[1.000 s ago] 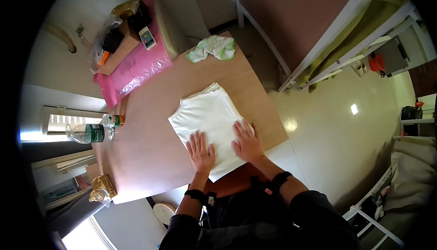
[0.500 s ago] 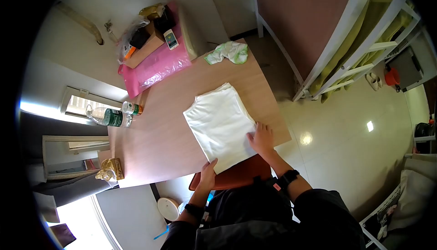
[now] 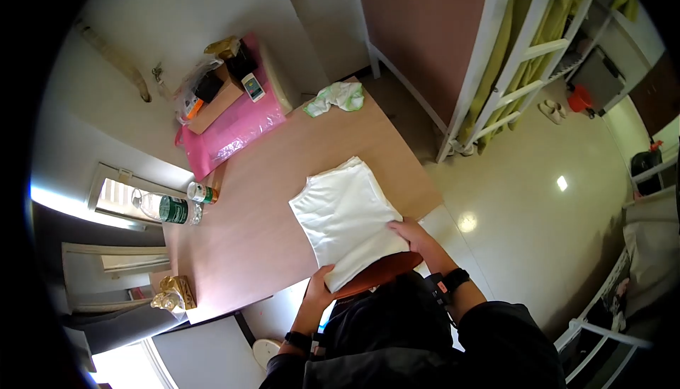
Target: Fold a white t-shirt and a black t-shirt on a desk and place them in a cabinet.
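Note:
A folded white garment (image 3: 345, 219) lies on the wooden table (image 3: 251, 240), its near end reaching over the table's front edge. At the near left corner, my left hand (image 3: 321, 287) grips the cloth with the thumb on top and the fingers hidden underneath. My right hand (image 3: 411, 236) pinches the right edge, thumb over the fabric and the other fingers below. Between the two hands the near edge of the cloth is lifted and bowed over a brown chair seat (image 3: 382, 273).
A white and green cloth (image 3: 336, 97) lies at the far corner. Pink plastic packaging (image 3: 234, 134) carries a cardboard box (image 3: 216, 99) and a phone-like device (image 3: 253, 87). Bottles (image 3: 173, 209) and a gold tissue box (image 3: 185, 292) stand on the left. A white ladder (image 3: 517, 93) rises at right.
My right hand has moved from lying on the cloth to gripping its near right edge. The near end of the garment is now lifted and drawn toward me; the view has shifted too.

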Demonstrator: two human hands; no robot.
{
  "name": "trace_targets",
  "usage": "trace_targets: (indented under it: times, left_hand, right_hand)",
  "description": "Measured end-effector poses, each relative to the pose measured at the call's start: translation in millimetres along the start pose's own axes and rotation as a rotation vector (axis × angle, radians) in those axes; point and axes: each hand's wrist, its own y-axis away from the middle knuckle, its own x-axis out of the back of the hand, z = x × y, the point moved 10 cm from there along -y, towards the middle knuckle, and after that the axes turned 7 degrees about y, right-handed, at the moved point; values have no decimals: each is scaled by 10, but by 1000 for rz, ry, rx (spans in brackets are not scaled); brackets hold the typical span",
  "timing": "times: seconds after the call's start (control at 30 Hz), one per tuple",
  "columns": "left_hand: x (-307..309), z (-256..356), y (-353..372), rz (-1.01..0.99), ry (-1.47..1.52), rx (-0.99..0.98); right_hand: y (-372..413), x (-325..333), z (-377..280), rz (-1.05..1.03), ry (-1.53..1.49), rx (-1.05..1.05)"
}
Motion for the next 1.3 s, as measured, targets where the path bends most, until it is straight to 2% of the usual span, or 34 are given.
trace_targets:
  times: [0.07,0.13,0.2,0.27,0.3,0.33,0.4,0.47,0.5,0.53,0.6,0.67,0.7,0.73,0.83,0.9,0.93,1.0,1.03,1.1,1.2,1.23,1.3]
  left_hand:
    - [-282,-54,368,127,275,323]
    - [-356,-22,549,89,278,354]
    - [-395,-34,656,25,269,397]
    - [-354,-20,748,-125,128,295]
    - [-280,-83,776,-219,81,327]
    - [-340,-126,876,-276,45,383]
    - [-593,86,1354,-299,-47,362]
    - [-775,176,1666,-386,-154,381]
    - [-787,171,1818,-358,-239,448]
    - [-904,124,1961,-533,-312,477]
    - [-1175,145,2233,-683,-404,474]
    - [-1274,39,2385,-792,-551,565]
    - [-1429,-36,2477,-936,-602,540]
    - [-1584,-130,2640,-992,-675,537]
    - [-1920,-653,3016,-1191,-775,678]
    - [-1836,-1168,3167,-1071,-935,852]
    - [-1848,-1445,3313,-1122,-976,885]
    - [-1760,-1988,3548,-1077,-1086,1009]
    - [-1759,-2208,3696,-1048,-1213,941]
    - [-1638,-2714,4031,-1083,-1295,1054]
    - [-1480,-3372,4567,-1150,-1500,1182]
    - [-1370,-3614,4684,-1154,-1573,1226]
    - [-1108,-3936,4919,-1151,-1652,1379]
  right_hand:
    - [231,-8,120,60,5,-25]
    - [380,-42,484,37,-68,-99]
    - [573,-49,706,60,-112,-71]
    - [929,-254,897,-24,-363,-37]
    - [1005,-275,1139,-81,-462,-86]
    - [1177,-242,1278,-15,-504,-43]
    - [1731,-328,1363,12,-591,-7]
    - [2322,-265,1509,152,-583,19]
    - [2736,-296,1493,261,-540,71]
    - [3168,-319,1437,374,-498,136]
    - [3866,-429,1531,537,-490,182]
    - [4411,-558,1715,628,-600,301]
    - [4640,-610,1876,691,-656,332]
    - [4886,-640,2017,759,-680,378]
    - [5359,-613,2655,953,-819,438]
    - [5617,-659,3220,1100,-947,381]
    - [5623,-639,3569,1144,-1050,412]
    - [5704,-724,4206,1155,-1204,412]
    - [5725,-770,4510,1185,-1273,434]
    - [5817,-973,5167,1332,-1432,277]
    - [6201,-1221,5564,1372,-1613,433]
    - [6031,-1313,5973,1352,-1680,350]
    - [6152,-1589,6205,1404,-1810,410]
